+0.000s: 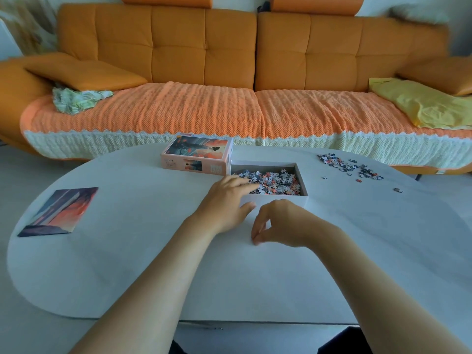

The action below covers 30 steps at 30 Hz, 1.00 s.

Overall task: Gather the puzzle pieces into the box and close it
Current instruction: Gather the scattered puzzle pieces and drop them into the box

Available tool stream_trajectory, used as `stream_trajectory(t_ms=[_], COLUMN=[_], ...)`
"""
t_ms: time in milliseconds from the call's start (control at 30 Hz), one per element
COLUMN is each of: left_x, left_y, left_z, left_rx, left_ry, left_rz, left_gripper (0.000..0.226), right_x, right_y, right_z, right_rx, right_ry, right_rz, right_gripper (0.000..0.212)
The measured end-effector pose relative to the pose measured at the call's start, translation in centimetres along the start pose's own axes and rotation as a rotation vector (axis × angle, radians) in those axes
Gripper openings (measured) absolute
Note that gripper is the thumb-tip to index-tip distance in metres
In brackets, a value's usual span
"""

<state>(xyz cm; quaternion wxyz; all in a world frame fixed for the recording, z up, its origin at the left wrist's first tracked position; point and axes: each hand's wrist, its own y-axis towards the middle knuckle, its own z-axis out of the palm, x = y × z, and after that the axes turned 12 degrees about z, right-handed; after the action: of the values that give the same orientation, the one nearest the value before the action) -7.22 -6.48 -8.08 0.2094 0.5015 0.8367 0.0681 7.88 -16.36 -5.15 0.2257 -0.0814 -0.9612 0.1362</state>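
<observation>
The open grey box (301,175) sits mid-table, filled with many small red, white and dark puzzle pieces (275,181). Its pink lid (198,154) with the picture lies just left of it. My left hand (227,200) rests on the box's near-left corner, fingers spread over the pieces, holding nothing that I can see. My right hand (278,223) hovers over the table in front of the box, fingertips pinched together; whether a piece is between them I cannot tell. A scatter of loose pieces (350,166) lies at the far right, with one stray piece (398,190) nearer.
A printed picture sheet (60,212) lies on the left of the white rounded table (153,264). Behind the table stands an orange sofa (229,60) with a yellow cloth (419,103) and a green cloth (76,98) on it.
</observation>
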Motion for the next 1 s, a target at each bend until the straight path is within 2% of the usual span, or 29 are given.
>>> stream_trajectory(t_ms=[133,300,400,500,600,667,767,867,1000], left_x=[-0.3,-0.8,-0.6,-0.6,-0.7,-0.6,-0.6,-1.0,-1.2], left_y=[0.0,0.5,1.1,1.3,1.3,1.3,1.3,1.2,1.2], left_z=[-0.1,-0.3,0.0,0.2,0.2,0.1,-0.1,0.1,0.4], left_rx=[-0.018,0.051,0.108,0.058,-0.008,0.034,0.084,0.08,0.179], left_ry=[0.031,0.056,0.128,0.145,0.133,0.124,0.125,0.128,0.178], left_rz=[0.028,0.028,0.008,0.011,0.032,0.038,0.028,0.029,0.024], left_gripper=[0.043,0.045,0.052,0.054,0.055,0.057,0.06,0.065,0.072], right_x=[-0.2,-1.3,-2.3,-3.2,-3.0,-3.1,-3.5,-3.4,-3.4], right_y=[-0.1,0.7,1.9,2.8,2.6,2.7,2.9,2.8,2.6], right_z=[-0.3,-2.2,-2.5,-1.8,-1.3,-1.0,-1.4,-1.3,-0.9], right_rx=[-0.018,-0.571,-0.682,-0.649,-0.456,-0.372,-0.36,-0.372,-0.306], right_ry=[0.046,0.178,0.107,-0.02,-0.034,-0.137,-0.309,-0.269,-0.316], right_rz=[0.02,0.13,0.16,0.006,-0.101,-0.045,0.082,0.033,0.022], right_gripper=[0.004,0.002,0.009,0.019,0.033,0.045,0.051,0.052,0.061])
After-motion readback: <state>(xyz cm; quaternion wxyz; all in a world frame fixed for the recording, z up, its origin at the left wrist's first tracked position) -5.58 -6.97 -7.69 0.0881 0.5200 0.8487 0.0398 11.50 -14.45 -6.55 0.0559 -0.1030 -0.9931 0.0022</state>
